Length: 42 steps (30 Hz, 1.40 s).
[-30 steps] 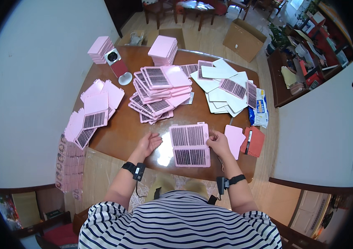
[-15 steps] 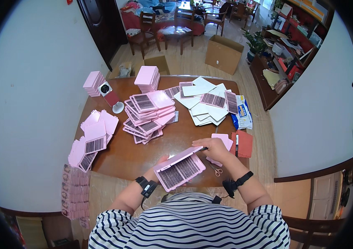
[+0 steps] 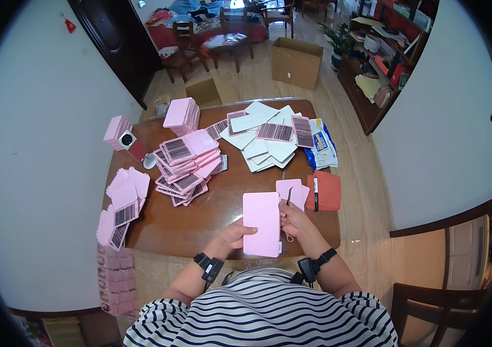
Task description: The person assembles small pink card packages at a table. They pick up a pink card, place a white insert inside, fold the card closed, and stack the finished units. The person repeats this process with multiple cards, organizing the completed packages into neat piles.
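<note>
The closed pink case is grasped at its left edge by the left hand and its right edge by the right hand, over the table's near edge, bare tabletop separating it from the pink case pile.

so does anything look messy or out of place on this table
Somewhat. The middle stack of pink cases is slumped, its cases fanned out at angles. The white cards lie in a loose heap. Both hands hold a closed pink case squarely; nothing looks damaged.
</note>
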Available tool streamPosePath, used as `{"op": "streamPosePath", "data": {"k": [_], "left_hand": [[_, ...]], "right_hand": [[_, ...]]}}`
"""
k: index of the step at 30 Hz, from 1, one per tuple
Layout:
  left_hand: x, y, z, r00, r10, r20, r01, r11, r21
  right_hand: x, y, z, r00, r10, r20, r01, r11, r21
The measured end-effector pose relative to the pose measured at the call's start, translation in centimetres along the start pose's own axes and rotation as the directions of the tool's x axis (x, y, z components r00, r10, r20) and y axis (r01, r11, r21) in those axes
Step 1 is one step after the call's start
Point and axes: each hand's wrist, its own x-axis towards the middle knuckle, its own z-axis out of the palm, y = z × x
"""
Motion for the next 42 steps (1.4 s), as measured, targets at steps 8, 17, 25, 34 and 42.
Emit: {"op": "streamPosePath", "data": {"k": [8,17,25,34,42], "left_hand": [[6.2,-2.9,-0.3,0.982,0.105,-0.159,-0.118,0.99,-0.079],[11.5,-4.4,-0.5,0.984,0.085,-0.155,-0.117,0.971,-0.209],[12.8,0.2,-0.6,0.917,0.203,-0.342,0.06,0.779,0.625],[-0.8,21.4,-10.4,0.178,0.984,0.009,0.619,-0.119,0.777],[-8.6,27.8,-20.0,-0.056,0.952,-0.301,0.605,0.272,0.749]], "right_hand": [[-0.6,-1.7,-7.3,0.982,0.093,0.165,-0.108,0.991,0.085],[-3.9,-2.5,-9.4,1.0,-0.008,0.008,0.008,0.999,-0.046],[-1.2,-3.5,-11.8,0.94,-0.284,-0.19,0.121,0.796,-0.592],[2.3,-3.2,-8.7,0.549,-0.834,-0.062,-0.153,-0.027,-0.988],[22.1,2.1,9.7,0.962,-0.255,-0.099,0.103,0.673,-0.733]]}}
